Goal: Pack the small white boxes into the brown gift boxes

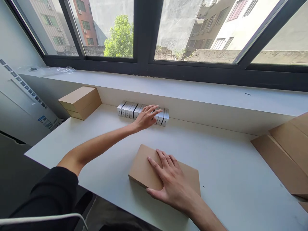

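Observation:
A row of small white boxes (127,109) stands side by side against the back wall of the white table. Over the right part of that row reaches my left hand (146,117), its fingers stretched out and hiding several of the boxes. Whether its fingertips touch them I cannot tell. In front of me lies a flat brown cardboard box (141,160), closed and turned at a slant. My right hand (169,179) rests on its top with spread fingers, the thumb along the near edge.
Two stacked brown cardboard boxes (84,101) stand at the table's back left corner. Larger brown cartons (286,160) are at the right edge. Behind the white table (231,179) runs a window ledge (192,93) with clear plastic at its left end. A white cable (48,218) crosses the lower left.

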A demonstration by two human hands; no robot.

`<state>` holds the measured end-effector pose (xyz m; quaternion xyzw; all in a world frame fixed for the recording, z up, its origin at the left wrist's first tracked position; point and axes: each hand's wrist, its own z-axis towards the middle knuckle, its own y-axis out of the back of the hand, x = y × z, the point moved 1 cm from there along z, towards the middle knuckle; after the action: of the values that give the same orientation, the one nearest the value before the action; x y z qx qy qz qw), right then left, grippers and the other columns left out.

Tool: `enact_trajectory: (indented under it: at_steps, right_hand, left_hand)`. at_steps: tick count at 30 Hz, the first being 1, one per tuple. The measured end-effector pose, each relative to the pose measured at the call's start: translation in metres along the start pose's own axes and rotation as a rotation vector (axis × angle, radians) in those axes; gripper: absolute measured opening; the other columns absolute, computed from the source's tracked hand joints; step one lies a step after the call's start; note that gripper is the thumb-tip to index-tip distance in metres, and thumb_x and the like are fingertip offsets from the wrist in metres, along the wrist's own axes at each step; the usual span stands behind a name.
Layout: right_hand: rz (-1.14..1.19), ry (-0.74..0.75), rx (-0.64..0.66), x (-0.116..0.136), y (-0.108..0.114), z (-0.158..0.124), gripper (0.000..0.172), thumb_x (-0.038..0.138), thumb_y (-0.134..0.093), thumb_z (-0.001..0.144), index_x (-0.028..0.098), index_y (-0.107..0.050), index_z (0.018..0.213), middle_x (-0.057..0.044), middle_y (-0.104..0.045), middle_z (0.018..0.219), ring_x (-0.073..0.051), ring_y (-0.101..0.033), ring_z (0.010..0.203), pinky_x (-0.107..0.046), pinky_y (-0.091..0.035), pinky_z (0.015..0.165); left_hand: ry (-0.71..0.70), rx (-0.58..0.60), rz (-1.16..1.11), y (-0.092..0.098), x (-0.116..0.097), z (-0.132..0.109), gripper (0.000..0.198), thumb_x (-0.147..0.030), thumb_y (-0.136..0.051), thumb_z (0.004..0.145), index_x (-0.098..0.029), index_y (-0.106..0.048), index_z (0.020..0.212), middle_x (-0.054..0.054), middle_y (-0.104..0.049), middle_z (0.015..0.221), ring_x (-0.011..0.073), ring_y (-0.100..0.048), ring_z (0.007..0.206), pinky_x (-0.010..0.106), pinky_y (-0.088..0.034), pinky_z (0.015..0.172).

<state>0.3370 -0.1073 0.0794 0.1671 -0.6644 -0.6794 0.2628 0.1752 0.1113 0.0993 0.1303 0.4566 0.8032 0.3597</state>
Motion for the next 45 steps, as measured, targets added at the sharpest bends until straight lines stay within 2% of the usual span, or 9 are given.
enact_trajectory:
  at_steps: [3,8,12,16,19,23,27,35,45]
  right_hand:
    - [0.017,0.039,0.009,0.000,0.002,-0.002,0.089,0.061,-0.068,0.078,0.024,-0.042,0.154,-0.024,-0.030,0.160,-0.043,-0.027,0.148,-0.064,-0.027,0.114]
    - [0.057,0.072,0.014,0.008,0.001,0.004,0.092,0.063,-0.071,0.075,0.024,-0.043,0.153,-0.023,-0.030,0.161,-0.043,-0.028,0.147,-0.063,-0.027,0.115]
    - [0.084,0.180,-0.192,0.025,0.008,0.026,0.073,0.063,-0.063,0.086,0.020,-0.052,0.144,-0.024,-0.036,0.157,-0.040,-0.036,0.144,-0.060,-0.033,0.113]
    - [0.187,0.111,-0.715,0.029,0.030,0.022,0.035,0.028,-0.052,0.098,0.021,-0.055,0.132,-0.017,-0.045,0.150,-0.031,-0.045,0.137,-0.052,-0.038,0.111]
    - [0.280,-0.152,-0.833,0.007,0.031,-0.010,0.020,0.029,-0.056,0.095,0.026,-0.062,0.114,-0.009,-0.062,0.125,-0.026,-0.061,0.114,-0.041,-0.049,0.097]
    - [0.537,-0.664,-0.505,-0.031,0.006,-0.060,0.032,0.057,-0.057,0.090,0.026,-0.063,0.086,-0.003,-0.068,0.088,-0.022,-0.067,0.079,-0.030,-0.052,0.065]
    - [0.910,-0.736,-0.133,-0.026,-0.013,-0.077,0.049,0.069,-0.049,0.089,0.023,-0.060,0.073,-0.002,-0.063,0.071,-0.019,-0.063,0.068,-0.029,-0.052,0.065]
    - [1.371,-0.811,-0.095,0.008,0.001,-0.046,0.052,0.070,-0.069,0.075,0.022,-0.048,0.072,0.003,-0.052,0.065,-0.015,-0.055,0.061,-0.028,-0.050,0.055]
    - [1.280,-0.760,-0.227,0.012,-0.004,-0.054,0.033,0.057,-0.059,0.091,0.024,-0.059,0.087,0.001,-0.059,0.085,-0.016,-0.054,0.081,-0.027,-0.045,0.075]
  left_hand:
    - [0.138,0.011,-0.122,0.026,0.001,-0.075,0.050,-0.019,-0.043,0.094,-0.030,-0.052,0.142,0.004,-0.054,0.149,0.0196,-0.042,0.143,0.042,-0.037,0.119]
    - [0.449,0.259,-0.330,0.072,-0.004,-0.202,0.035,-0.036,-0.044,0.095,-0.042,-0.065,0.123,-0.003,-0.061,0.141,0.0192,-0.058,0.130,0.037,-0.050,0.109]
    - [0.609,0.354,-0.559,0.091,-0.024,-0.253,0.031,-0.046,-0.045,0.096,-0.032,-0.071,0.103,0.001,-0.064,0.139,0.0244,-0.061,0.126,0.040,-0.051,0.106]
    - [0.671,0.355,-0.678,0.095,-0.036,-0.261,0.041,-0.051,-0.038,0.100,-0.023,-0.068,0.097,0.008,-0.059,0.143,0.0262,-0.055,0.132,0.039,-0.045,0.110]
    - [0.720,0.335,-0.731,0.100,-0.033,-0.258,0.040,-0.053,-0.040,0.100,-0.023,-0.064,0.092,0.008,-0.060,0.142,0.0267,-0.054,0.132,0.039,-0.042,0.110]
    - [0.732,0.322,-0.807,0.106,-0.030,-0.251,0.038,-0.053,-0.042,0.099,-0.022,-0.062,0.089,0.007,-0.061,0.139,0.0268,-0.054,0.130,0.038,-0.041,0.109]
    - [0.703,0.406,-0.899,0.101,-0.037,-0.240,0.038,-0.055,-0.046,0.096,-0.020,-0.057,0.086,0.010,-0.060,0.136,0.0250,-0.061,0.113,0.034,-0.052,0.090]
    - [0.790,0.478,-0.944,0.101,-0.029,-0.226,0.038,-0.054,-0.055,0.091,-0.021,-0.042,0.079,0.003,-0.059,0.097,0.0168,-0.056,0.087,0.026,-0.047,0.071]
    - [0.844,0.512,-1.098,0.114,-0.034,-0.221,0.042,-0.054,-0.063,0.086,-0.020,-0.043,0.074,-0.002,-0.047,0.077,0.0125,-0.045,0.072,0.022,-0.034,0.062]
